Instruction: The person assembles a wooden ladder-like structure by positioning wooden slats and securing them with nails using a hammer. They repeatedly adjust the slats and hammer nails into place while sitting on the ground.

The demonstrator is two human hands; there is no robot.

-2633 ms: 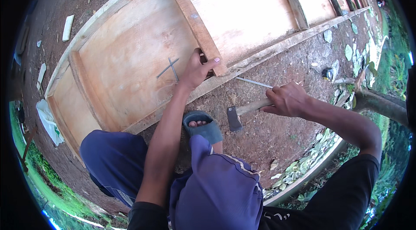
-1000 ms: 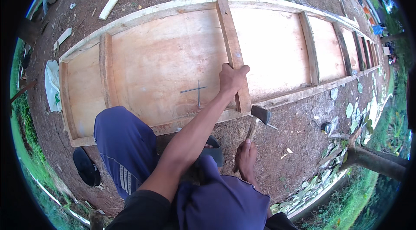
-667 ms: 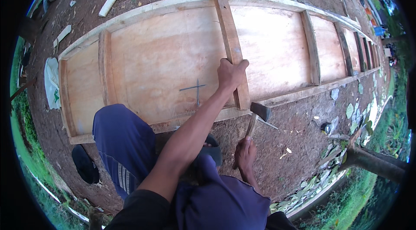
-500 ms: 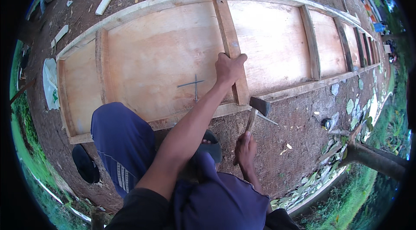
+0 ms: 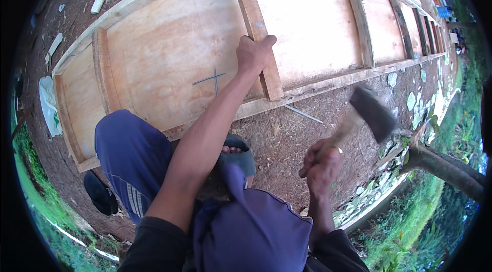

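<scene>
Across the frame (image 5: 338, 81), bar (image 5: 254, 14) | left hand (image 5: 254, 56) clasping bar | right hand (image 5: 324, 164) gripping axe (image 5: 370, 110), its head well apart from bar | I'd press bar firmly against frame, left fingers outside the axe's path.

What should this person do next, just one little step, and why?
Probably swing the hatchet, blunt back first, onto the outer end of the long nail. The right hand holds the hatchet apart from the nail, blunt back facing it; the nail seems to jut from the near wooden rail by the end of the crossbar, which the left hand grips.
</scene>
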